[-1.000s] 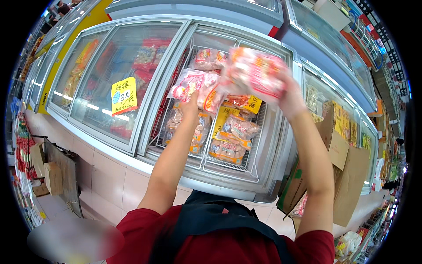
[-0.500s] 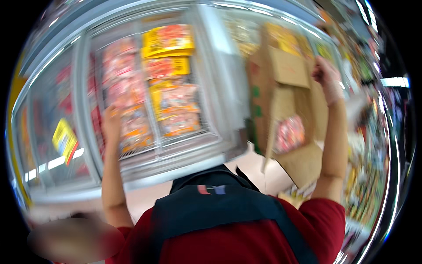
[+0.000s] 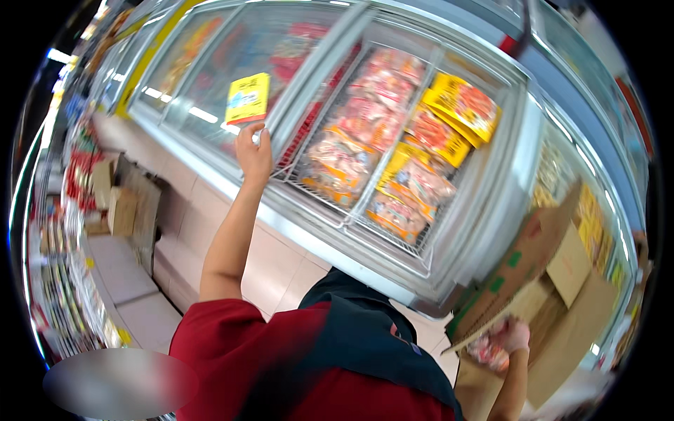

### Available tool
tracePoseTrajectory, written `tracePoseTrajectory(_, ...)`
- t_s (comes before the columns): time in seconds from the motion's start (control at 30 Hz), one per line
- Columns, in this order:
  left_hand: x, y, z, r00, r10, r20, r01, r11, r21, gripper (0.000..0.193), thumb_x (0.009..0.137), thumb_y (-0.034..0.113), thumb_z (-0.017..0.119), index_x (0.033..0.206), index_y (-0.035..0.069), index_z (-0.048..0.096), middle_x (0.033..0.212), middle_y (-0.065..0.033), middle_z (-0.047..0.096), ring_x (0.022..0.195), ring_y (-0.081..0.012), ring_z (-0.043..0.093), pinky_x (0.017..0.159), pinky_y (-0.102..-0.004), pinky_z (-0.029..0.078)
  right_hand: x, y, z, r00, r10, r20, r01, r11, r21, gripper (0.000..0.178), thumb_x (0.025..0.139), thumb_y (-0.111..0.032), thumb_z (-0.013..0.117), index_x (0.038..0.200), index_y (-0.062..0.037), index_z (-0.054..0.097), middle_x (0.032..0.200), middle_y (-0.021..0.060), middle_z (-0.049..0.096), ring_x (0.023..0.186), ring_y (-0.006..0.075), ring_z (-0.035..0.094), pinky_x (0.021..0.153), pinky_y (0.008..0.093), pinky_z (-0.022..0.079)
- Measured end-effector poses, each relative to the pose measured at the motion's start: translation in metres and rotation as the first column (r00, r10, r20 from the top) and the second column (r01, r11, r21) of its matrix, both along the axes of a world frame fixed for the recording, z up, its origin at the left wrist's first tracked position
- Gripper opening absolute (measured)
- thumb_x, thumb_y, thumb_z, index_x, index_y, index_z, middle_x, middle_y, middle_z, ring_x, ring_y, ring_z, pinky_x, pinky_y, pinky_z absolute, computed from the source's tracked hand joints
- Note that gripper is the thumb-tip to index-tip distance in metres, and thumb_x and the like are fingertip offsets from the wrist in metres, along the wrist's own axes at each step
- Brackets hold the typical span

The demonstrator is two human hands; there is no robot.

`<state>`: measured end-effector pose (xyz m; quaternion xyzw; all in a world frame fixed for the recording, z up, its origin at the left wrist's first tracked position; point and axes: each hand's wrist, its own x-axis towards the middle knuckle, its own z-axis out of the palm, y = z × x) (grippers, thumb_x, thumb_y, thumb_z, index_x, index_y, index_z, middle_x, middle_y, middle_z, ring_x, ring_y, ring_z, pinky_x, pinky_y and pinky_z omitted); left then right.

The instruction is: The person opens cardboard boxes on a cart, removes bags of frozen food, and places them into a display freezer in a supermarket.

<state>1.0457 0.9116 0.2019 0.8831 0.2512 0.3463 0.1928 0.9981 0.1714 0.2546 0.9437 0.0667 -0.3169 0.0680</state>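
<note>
My left hand (image 3: 254, 152) is over the freezer's sliding glass lid, fingers curled, just below a yellow card (image 3: 248, 98) on the glass. A small whitish patch shows at its fingertips; I cannot make out what it is. My right hand (image 3: 517, 335) reaches into an open cardboard box (image 3: 491, 286), its fingers bent around a pink-and-white frozen food bag (image 3: 487, 353). The hand and blur partly hide this bag. In the open freezer section, pink bags (image 3: 371, 119) and orange-marked bags (image 3: 338, 166) lie beside yellow bags (image 3: 464, 107) in wire baskets.
The freezer's pale front rim (image 3: 319, 242) runs between me and the baskets. The box's raised flaps (image 3: 570, 263) stand against the adjoining freezer at right. Cartons (image 3: 123, 209) and stocked shelves (image 3: 63, 288) line the left side of the tiled aisle (image 3: 281, 270).
My view has turned, swinging the freezer rightward in the picture. My right hand has dropped from above the box's far side onto the bag inside. My left hand is now beside the yellow card.
</note>
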Motion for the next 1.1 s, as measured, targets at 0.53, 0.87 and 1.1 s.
tracePoseTrajectory(0.53, 0.034, 0.126, -0.030, 0.879, 0.293, -0.376, -0.224, 0.950, 0.217, 0.034, 0.087, 0.038, 0.062, 0.104, 0.009, 0.068, 0.103, -0.0118, 0.064, 0.094, -0.0331, 0.058, 0.083, -0.0443, 0.047, -0.037, -0.026, 0.171, 0.003, -0.967, 0.253, 0.346, 0.239, 0.907, 0.042, 0.085, -0.015, 0.067, 0.123, 0.0036, 0.059, 0.115, 0.0112, 0.063, 0.096, 0.0184, 0.064, 0.078, 0.0286, 0.055)
tracePoseTrajectory(0.87, 0.025, -0.014, -0.010, 0.773, -0.630, -0.074, 0.634, 0.771, 0.058, 0.020, 0.077, 0.001, 0.067, 0.096, 0.006, 0.066, 0.100, -0.0090, 0.064, 0.098, -0.0287, 0.058, 0.080, -0.0356, 0.049, 0.066, 0.158, 0.254, 0.461, -0.721, 0.518, -0.008, 0.580, 0.815, 0.043, 0.085, -0.006, 0.059, 0.125, 0.0096, 0.055, 0.136, 0.0162, 0.051, 0.125, 0.0224, 0.048, 0.107, 0.0330, 0.034)
tracePoseTrajectory(1.1, 0.015, -0.025, -0.104, 0.438, -0.292, -0.850, 0.689, 0.716, 0.109, 0.046, 0.076, 0.017, 0.071, 0.119, 0.011, 0.059, 0.130, -0.0122, 0.050, 0.128, -0.0338, 0.041, 0.093, -0.0453, 0.043, 0.120, 0.284, 0.196, 0.806, -0.545, 0.229, 0.126, 0.536, 0.835, 0.042, 0.076, -0.008, 0.065, 0.115, 0.0061, 0.061, 0.108, 0.0083, 0.065, 0.093, 0.0133, 0.060, 0.084, 0.0264, 0.047)
